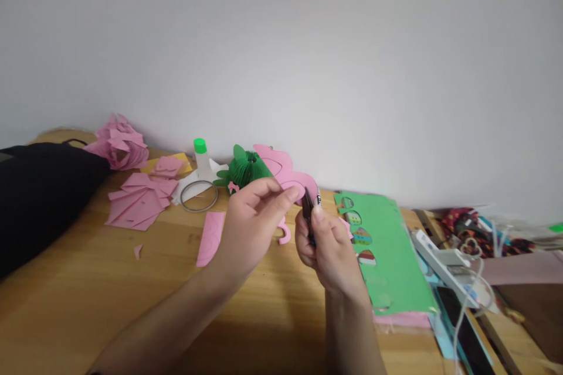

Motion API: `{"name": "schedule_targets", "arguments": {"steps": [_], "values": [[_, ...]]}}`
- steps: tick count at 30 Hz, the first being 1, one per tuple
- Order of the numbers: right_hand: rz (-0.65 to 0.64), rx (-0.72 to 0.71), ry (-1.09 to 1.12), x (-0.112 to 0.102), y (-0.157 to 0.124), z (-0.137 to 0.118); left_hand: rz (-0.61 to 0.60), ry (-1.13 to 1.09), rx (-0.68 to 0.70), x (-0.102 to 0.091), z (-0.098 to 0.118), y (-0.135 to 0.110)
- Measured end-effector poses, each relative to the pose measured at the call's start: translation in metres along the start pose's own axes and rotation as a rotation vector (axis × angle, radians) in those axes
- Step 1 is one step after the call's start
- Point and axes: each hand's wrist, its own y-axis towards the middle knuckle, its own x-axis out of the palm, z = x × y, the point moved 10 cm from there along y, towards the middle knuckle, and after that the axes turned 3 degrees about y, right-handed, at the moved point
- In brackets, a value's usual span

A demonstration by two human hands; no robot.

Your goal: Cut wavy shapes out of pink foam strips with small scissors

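Note:
Pinched between the thumb and fingers of my left hand (253,222) is a pink paper piece (285,173) with curved edges and drawn lines. My right hand (328,243) is closed around dark scissors (307,208), their blades pointing up at the paper's lower right edge. The handles are mostly hidden in the fingers. Below the paper, a small curled pink scrap (285,233) lies on the table. To the left of my left wrist is a pink paper strip (210,239) with drawn outlines. A green pleated paper shape (248,170) stands behind my left hand.
On the wooden table (167,299) are a glue stick (201,158), a round ring (199,196), folded pink papers (141,202) and a pink pleated bundle (118,143). Black fabric (48,193) covers the left. Rightward lie a green sheet (396,258), a power strip (444,266) and a phone (464,328).

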Motion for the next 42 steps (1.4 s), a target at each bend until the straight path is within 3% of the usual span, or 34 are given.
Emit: {"name": "schedule_targets", "arguments": {"steps": [10,20,42], "values": [[-0.004,-0.006,-0.020,-0.001,0.000,-0.002,-0.003,0.010,-0.004,0.000,0.002,0.002],[-0.017,0.024,-0.095,-0.006,0.000,-0.001,-0.161,0.028,-0.040,0.013,0.009,0.005],[-0.027,0.024,-0.043,-0.004,-0.002,-0.004,-0.174,-0.004,-0.031,0.013,0.007,0.002]]}}
